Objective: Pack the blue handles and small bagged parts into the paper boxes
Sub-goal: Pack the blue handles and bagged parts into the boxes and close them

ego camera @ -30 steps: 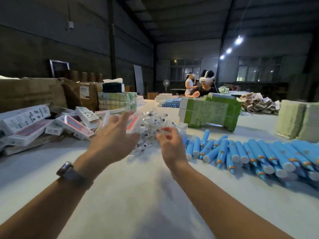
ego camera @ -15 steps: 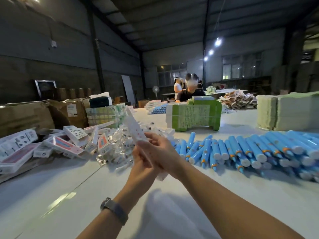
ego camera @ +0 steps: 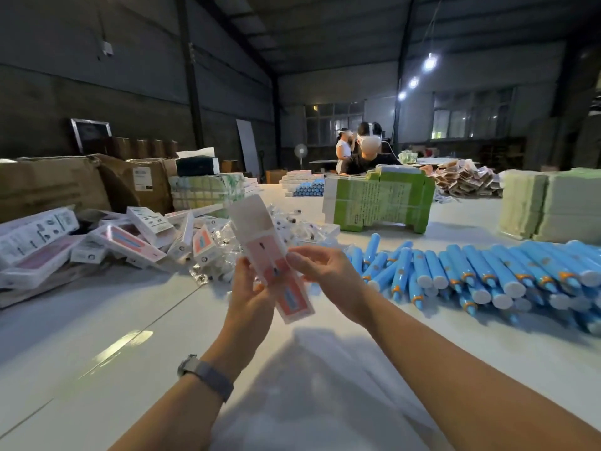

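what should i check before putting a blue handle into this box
1. Box in hand: ok. The left hand and right hand both hold the pink paper box above the table.
2. Top flap open: ok, it stands up at the far end.
3. Box squared open: cannot tell, it looks rather flat.
4. Hand free to pick: not ok, both are on the box.
5. Blue handles within reach: ok, probably; the pile lies just right of the right hand.
6. Bagged parts nearby: ok, heaped behind the box.
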Demonstrator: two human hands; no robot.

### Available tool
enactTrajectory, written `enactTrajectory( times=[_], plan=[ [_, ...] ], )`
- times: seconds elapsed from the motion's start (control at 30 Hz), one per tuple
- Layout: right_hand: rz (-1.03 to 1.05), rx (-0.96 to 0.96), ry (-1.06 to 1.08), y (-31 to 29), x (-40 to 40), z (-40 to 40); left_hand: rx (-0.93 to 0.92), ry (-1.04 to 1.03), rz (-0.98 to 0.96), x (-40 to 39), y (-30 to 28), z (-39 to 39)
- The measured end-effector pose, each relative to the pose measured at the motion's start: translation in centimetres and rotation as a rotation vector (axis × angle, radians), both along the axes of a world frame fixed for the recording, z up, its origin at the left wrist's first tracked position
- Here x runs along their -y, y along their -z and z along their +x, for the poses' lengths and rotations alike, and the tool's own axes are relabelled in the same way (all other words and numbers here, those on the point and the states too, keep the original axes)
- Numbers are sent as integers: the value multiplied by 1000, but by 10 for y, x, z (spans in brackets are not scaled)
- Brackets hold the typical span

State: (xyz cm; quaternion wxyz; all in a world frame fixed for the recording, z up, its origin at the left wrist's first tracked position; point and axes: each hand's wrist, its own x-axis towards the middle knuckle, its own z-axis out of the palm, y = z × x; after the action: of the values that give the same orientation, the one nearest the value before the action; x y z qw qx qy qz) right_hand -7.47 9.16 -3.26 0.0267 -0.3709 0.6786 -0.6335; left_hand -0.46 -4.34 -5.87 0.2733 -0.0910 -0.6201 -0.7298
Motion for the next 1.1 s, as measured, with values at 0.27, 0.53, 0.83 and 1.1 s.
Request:
enactTrajectory(
  times=[0.27, 0.53, 0.83, 1.1],
  plan=[
    [149, -61, 434, 21, 11, -28, 62, -593, -275, 32, 6, -9],
    [833, -344, 627, 29, 50, -61, 64, -791, -373, 36, 6, -11],
    [1215, -338, 828, 23, 48, -88, 18, -762, -325, 37, 12, -15],
    [1283, -331, 724, 9, 47, -85, 12, -739, -377, 34, 11, -16]
  ],
)
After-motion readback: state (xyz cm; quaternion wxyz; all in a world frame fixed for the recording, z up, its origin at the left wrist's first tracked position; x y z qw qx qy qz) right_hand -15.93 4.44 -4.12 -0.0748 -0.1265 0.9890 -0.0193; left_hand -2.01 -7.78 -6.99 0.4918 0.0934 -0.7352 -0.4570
